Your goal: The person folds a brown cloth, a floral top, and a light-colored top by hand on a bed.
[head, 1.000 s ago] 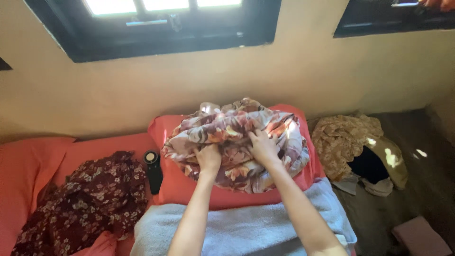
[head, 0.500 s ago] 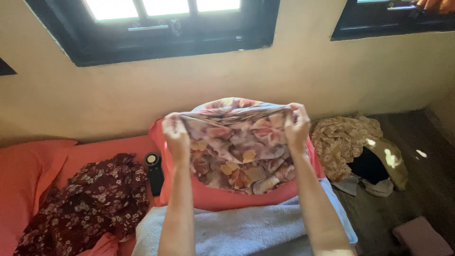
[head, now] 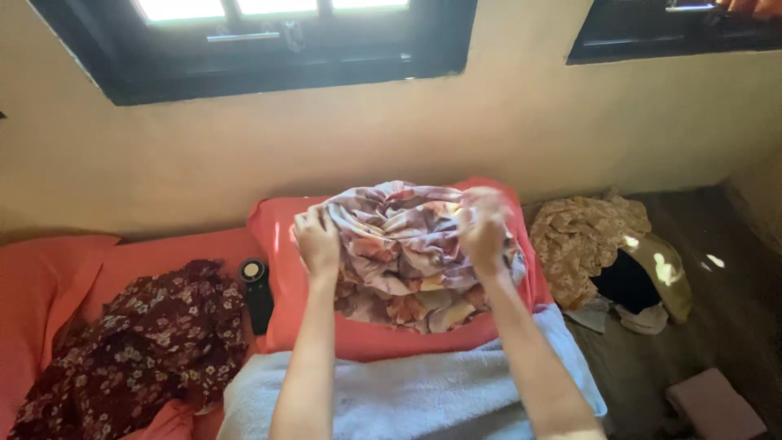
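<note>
Both my hands grip a floral cloth [head: 403, 244] in pink, cream and orange, bunched above a coral pillow [head: 285, 293]. My left hand [head: 318, 238] pinches its left edge. My right hand [head: 482, 232], slightly blurred, holds its right edge. The cloth hangs in loose folds between them, its lower part resting on the pillow.
A dark red floral garment [head: 147, 342] lies on the coral bedsheet [head: 57, 277] at left. Next to the pillow is a small black device [head: 257, 293]. A pale blue towel [head: 407, 391] covers the near bed. Beige patterned cloth [head: 586, 236] heaps on the floor at right, near a pink cushion [head: 717, 406].
My hands went from pressing on the bunched cloth to lifting and spreading it by its edges. Now they have come lower and closer together, and the cloth is gathering again.
</note>
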